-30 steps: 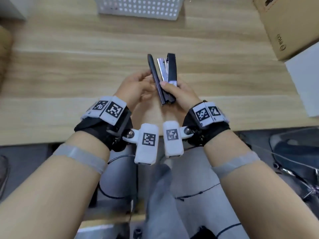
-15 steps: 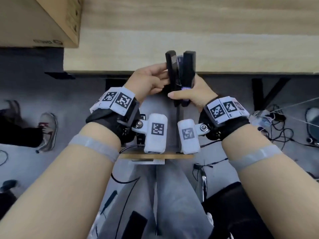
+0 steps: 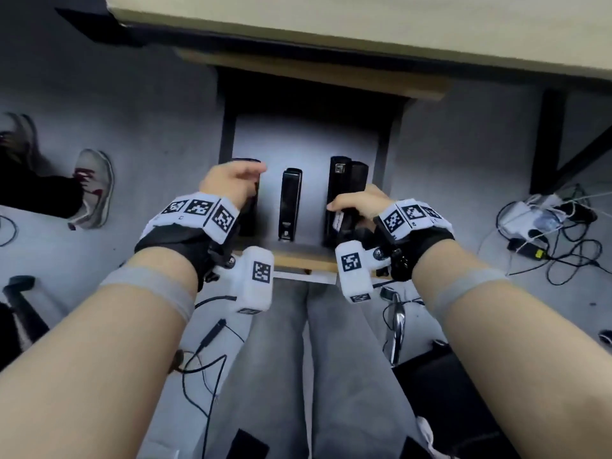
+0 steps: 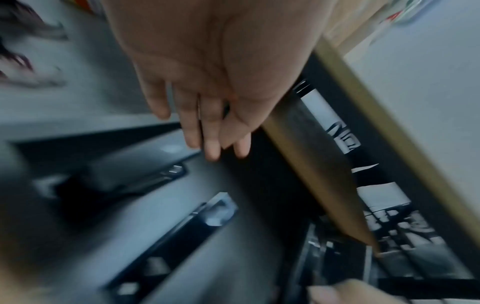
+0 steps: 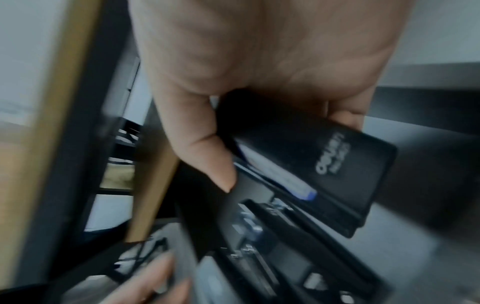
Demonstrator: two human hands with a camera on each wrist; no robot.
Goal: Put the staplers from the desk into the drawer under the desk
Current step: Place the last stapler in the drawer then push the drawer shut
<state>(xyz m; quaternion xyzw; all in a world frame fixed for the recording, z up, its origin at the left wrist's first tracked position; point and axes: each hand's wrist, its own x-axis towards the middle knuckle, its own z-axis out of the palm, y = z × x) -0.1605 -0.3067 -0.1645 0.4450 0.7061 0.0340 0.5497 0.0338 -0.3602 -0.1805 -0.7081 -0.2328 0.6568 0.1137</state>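
The drawer (image 3: 311, 144) under the wooden desk (image 3: 331, 28) stands pulled out. My right hand (image 3: 351, 207) grips a black stapler (image 3: 341, 180) low at the drawer's right side; in the right wrist view the thumb and fingers of this hand (image 5: 285, 150) clamp this stapler (image 5: 324, 174). A second black stapler (image 3: 290, 203) lies in the middle of the drawer. A third (image 3: 246, 217) lies at the left, partly hidden under my left hand (image 3: 238, 180). In the left wrist view the left hand (image 4: 207, 139) holds nothing and its fingers are straight.
The drawer's wooden front edge (image 3: 298, 260) is near my grey-trousered legs (image 3: 298, 359). A black desk leg (image 3: 546, 140) stands at the right, with cables and a power adapter (image 3: 536, 223) on the floor. Another person's shoe (image 3: 92, 190) is at the left.
Both hands have come down from the desk edge into the open drawer. The left hand has let go of the stapler and moved left; the right hand still holds it.
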